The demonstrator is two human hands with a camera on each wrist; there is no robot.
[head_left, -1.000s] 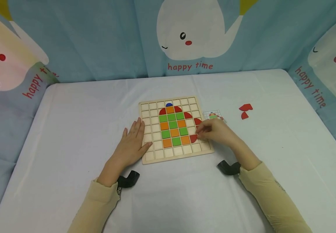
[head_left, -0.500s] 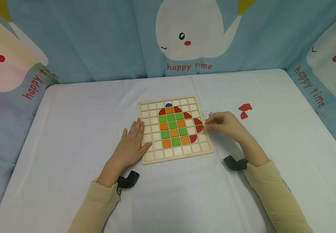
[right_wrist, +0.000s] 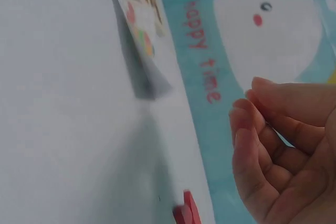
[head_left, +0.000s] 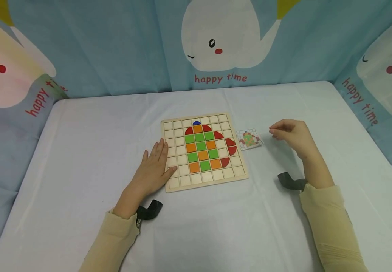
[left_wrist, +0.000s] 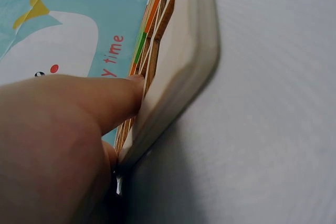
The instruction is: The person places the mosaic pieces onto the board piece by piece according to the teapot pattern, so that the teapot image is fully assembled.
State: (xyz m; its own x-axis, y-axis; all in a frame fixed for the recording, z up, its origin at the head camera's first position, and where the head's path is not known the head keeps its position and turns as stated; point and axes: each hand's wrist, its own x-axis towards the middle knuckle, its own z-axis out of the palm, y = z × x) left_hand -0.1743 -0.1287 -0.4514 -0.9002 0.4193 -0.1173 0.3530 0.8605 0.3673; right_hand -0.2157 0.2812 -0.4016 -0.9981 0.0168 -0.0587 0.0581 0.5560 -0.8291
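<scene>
A wooden grid board [head_left: 206, 185] lies on the table with orange, green, red and blue tiles in its cells. The red quarter-round tiles [head_left: 231, 150] line its right part; a blue half-round tile [head_left: 196, 123] tops the pattern. My left hand [head_left: 152, 170] rests flat along the board's left edge, its thumb lying over the rim. Right of the pattern card, my right hand [head_left: 294, 138] hovers above the table, fingers loosely bent and holding nothing. Loose red pieces [right_wrist: 188, 211] lie on the table in the right wrist view; in the head view this hand hides them.
A small pattern card [head_left: 249, 139] lies just right of the board, its near edge lifted in the right wrist view. White cloth covers the table [head_left: 90, 143]. A blue curtain [head_left: 114, 49] with whale prints surrounds its back and sides.
My right hand has left the red tiles at the board's right side and moved right, past the card, which now shows fully. The loose red pieces are now covered. My left hand has stayed put.
</scene>
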